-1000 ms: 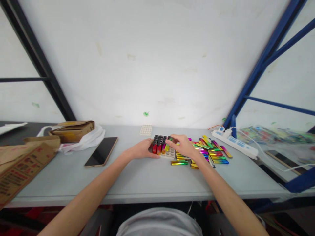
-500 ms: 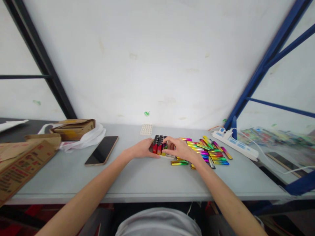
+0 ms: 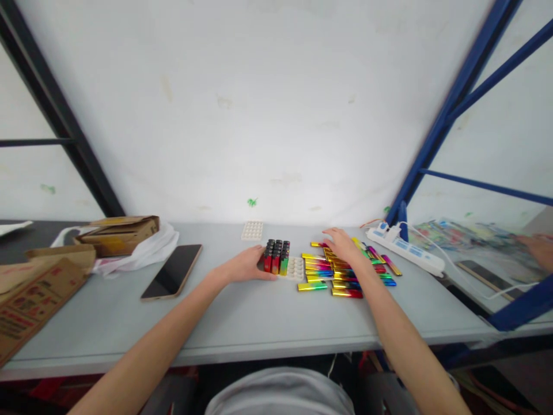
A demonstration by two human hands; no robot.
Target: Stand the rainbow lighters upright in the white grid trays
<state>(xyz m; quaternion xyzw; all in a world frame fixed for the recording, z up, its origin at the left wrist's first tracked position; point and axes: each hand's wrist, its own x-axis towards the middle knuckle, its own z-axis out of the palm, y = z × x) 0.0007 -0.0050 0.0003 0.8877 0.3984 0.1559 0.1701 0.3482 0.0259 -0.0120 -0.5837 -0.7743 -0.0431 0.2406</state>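
Left hand (image 3: pixel 248 264): fingers part-open around upright lighters (image 3: pixel 276 259) in the tray (image 3: pixel 295 269). Right hand (image 3: pixel 343 244): fingers loosely spread over loose metallic cases (image 3: pixel 332 268) (grip unclear). Carton (image 3: pixel 41 300) print: illegible.

Black-topped lighters (image 3: pixel 276 257), red and multicoloured, stand upright in rows on a white, pocketed tray (image 3: pixel 296 268); glossy multicoloured pieces (image 3: pixel 317 286) lie heaped nearby.
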